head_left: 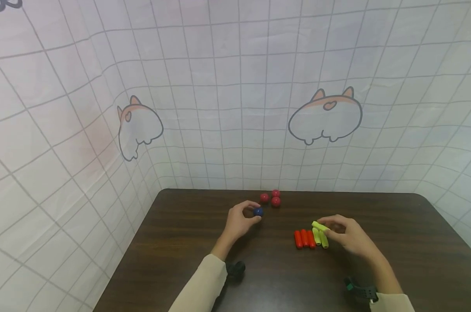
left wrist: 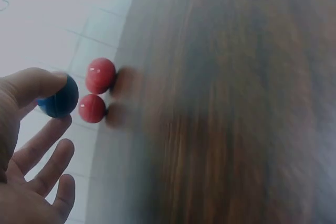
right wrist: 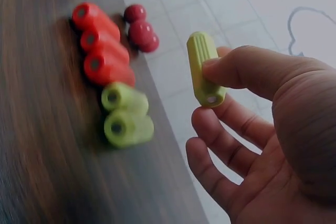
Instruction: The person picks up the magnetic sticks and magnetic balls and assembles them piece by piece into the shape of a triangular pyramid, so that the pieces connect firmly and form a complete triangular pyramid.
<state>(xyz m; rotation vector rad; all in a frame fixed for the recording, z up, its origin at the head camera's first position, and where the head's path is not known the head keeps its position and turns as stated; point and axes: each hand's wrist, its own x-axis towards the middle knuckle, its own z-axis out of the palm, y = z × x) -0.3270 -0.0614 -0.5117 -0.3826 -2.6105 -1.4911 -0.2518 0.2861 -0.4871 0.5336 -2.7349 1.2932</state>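
Observation:
Between thumb and fingertips my left hand (head_left: 240,222) pinches a blue ball (head_left: 258,212), close by three red balls (head_left: 275,202) at the back of the table. In the left wrist view the blue ball (left wrist: 60,98) shows with the other fingers spread below it. My right hand (head_left: 350,236) pinches a yellow-green ribbed stick (right wrist: 203,69) with a hole in its end. Below that stick, two more yellow-green sticks (head_left: 320,238) lie side by side on the table. Three red sticks (head_left: 304,239) lie in a row directly left of them.
The dark wood table (head_left: 173,234) has rounded back corners. Behind it hangs a white gridded cloth (head_left: 227,108) with cartoon animal drawings, which also runs along the left side. Black wrist devices (head_left: 235,269) sit on both forearms.

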